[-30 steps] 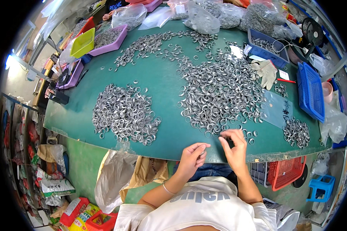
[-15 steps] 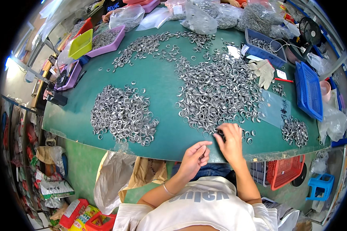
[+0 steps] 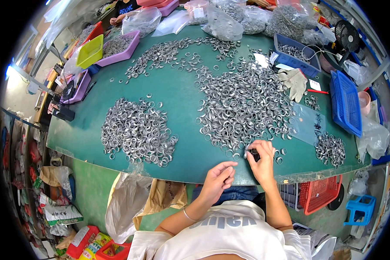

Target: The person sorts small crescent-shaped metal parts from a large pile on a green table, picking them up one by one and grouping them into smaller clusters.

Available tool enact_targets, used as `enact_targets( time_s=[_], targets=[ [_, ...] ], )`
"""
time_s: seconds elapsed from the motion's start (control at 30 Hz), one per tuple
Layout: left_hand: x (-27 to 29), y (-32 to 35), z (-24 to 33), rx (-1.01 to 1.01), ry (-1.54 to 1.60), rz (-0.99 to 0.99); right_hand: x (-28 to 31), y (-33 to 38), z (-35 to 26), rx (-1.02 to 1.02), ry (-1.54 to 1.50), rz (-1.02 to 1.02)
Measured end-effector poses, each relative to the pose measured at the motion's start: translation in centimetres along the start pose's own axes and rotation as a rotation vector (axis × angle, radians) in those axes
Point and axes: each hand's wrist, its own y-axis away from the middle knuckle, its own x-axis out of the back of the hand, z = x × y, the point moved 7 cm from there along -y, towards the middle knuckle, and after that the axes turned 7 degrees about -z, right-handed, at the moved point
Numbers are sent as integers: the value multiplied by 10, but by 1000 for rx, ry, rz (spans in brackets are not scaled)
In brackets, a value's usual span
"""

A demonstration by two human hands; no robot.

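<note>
My right hand [image 3: 261, 163] is at the near edge of a large heap of grey metal rings [image 3: 242, 104]. Its thumb and fingertips pinch together on a metal ring [image 3: 247, 151], partly covered by the fingers. To its left, my left hand [image 3: 219, 181] hovers over the table's near edge, fingers curled in and thumb against them; whatever it may hold is hidden. A few loose rings [image 3: 279, 160] lie right of my right hand. Another ring heap [image 3: 136, 130] sits on the left of the green table [image 3: 186, 158], and a smaller ring pile [image 3: 330, 149] lies at the right.
At the right are a blue basket [image 3: 346, 104], a blue bin [image 3: 297, 54], a pale glove [image 3: 294, 82], a red pen [image 3: 317, 91] and a small fan [image 3: 347, 34]. Purple tray [image 3: 123, 50] and yellow-green tray [image 3: 90, 51] stand far left. Filled plastic bags [image 3: 223, 24] line the far edge.
My right hand's fingers have drawn back slightly from the heap and closed into a pinch on a ring. My left hand has barely moved.
</note>
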Motion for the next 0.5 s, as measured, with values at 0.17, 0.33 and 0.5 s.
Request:
enact_targets(
  time_s=[0.17,0.33,0.5],
  targets=[
    [3,1,0,-8,11,9,3,0,5,9,55,91],
    [-2,2,6,-45,-21,45,-5,10,19,-217,-403,-51],
    [-24,7,30,-431,-624,-3,-34,35,-11,-423,-1129,-467]
  ],
)
